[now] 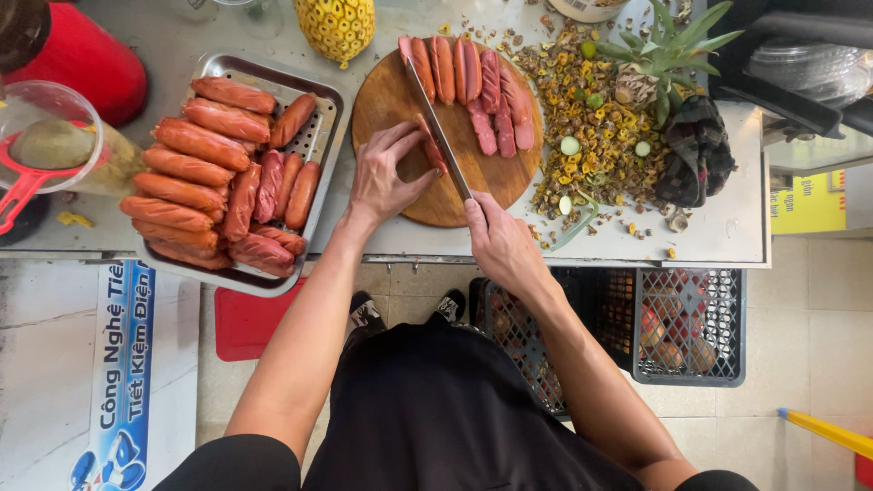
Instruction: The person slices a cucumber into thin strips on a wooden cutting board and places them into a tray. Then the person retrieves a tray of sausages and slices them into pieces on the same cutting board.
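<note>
- Starting at the far left, a clear plastic jug (pixel 55 136) with a red handle stands at the edge of the pale, speckled surface (pixel 727 227), beside a red rounded container (pixel 91 64).
- Next comes a rectangular perforated metal tray (pixel 320 136) piled with glossy orange-red and darker reddish sausages (pixel 200 177), lying in rows and touching one another.
- A whole yellow pineapple body (pixel 336 25) sits at the top edge, between the tray and the round wooden cutting board (pixel 391 100).
- The left hand (pixel 382 177) rests on the board, fingers curled and pinched on a short reddish sausage piece (pixel 433 150), pressing it to the wood.
- The right hand (pixel 500 241) is wrapped tight about the handle of a long, narrow steel knife (pixel 436 123); the blade runs diagonally up across the board and lies right against the held piece.
- Beyond the blade, a row of split pink-red sausage halves (pixel 482 86) lies side by side on the far part of the board.
- To the right, a heap of yellow-brown pineapple peelings (pixel 591 127) covers the surface, with a few pale green round slices among it.
- A spiky green pineapple crown (pixel 659 55) lies by a dark checked cloth (pixel 696 150).
- Below the surface's edge, black plastic lattice crates (pixel 691 318) stand on a pale tiled floor (pixel 800 327).
</note>
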